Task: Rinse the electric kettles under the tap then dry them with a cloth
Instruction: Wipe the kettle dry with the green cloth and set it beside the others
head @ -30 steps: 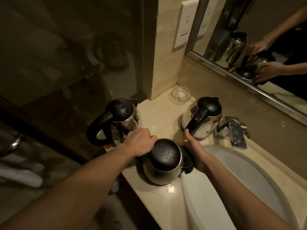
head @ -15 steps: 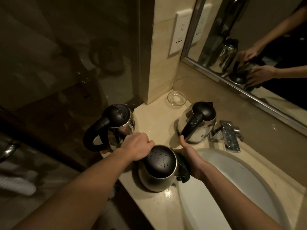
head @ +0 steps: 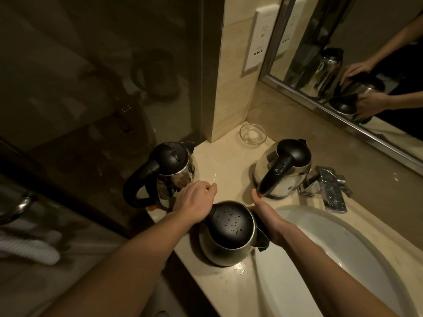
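Head view: my left hand (head: 194, 202) has its fingers curled down over the handle of the near kettle (head: 229, 236), hiding most of the handle. My right hand (head: 266, 217) wraps the kettle's other side, thumb straight toward 12 o'clock, pressing a dark cloth (head: 262, 240) against the steel; those fingers are hidden behind the body. The kettle stands upright on the counter (head: 229, 161) at the sink's (head: 343, 259) rim. Its black lid is shut and beaded with drops, so I cannot see inside.

At 10 o'clock from it stands a second kettle (head: 170, 170), lid shut and wet, handle toward 8 o'clock. At 1 o'clock stands a third kettle (head: 285, 170), lid shut, just beside the tap (head: 330, 193). At 12 o'clock, in the corner, a glass dish (head: 253, 135) holds a small white round thing.
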The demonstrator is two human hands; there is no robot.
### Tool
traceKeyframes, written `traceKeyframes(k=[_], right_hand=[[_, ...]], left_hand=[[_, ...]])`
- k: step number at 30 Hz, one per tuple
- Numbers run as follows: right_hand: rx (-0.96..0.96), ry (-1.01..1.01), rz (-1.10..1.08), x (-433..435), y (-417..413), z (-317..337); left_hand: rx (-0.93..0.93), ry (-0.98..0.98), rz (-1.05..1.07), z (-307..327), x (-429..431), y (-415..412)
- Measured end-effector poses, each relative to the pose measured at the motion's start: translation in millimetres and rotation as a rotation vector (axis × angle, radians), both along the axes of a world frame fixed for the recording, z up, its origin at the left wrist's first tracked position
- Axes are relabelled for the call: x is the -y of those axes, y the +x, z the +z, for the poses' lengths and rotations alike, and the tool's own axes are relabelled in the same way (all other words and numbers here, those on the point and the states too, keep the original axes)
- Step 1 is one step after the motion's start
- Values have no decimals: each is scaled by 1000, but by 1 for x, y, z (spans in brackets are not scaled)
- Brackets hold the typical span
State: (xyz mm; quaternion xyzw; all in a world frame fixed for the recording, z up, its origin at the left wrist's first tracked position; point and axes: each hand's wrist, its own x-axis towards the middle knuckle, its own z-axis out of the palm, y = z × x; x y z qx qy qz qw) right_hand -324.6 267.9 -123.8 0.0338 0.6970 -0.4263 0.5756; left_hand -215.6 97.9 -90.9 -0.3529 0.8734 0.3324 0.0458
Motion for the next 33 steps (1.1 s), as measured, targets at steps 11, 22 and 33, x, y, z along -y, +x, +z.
traceKeyframes(k=[11,22,33], right_hand=[[-150,84,220,21,-7,39],[-168,105,285,32,-15,10],[-233,68,470,54,-19,44]], left_hand=[[108,37,62,8,-4,-1],[117,56,49,6,-3,0],[74,72,69,2,-3,1]])
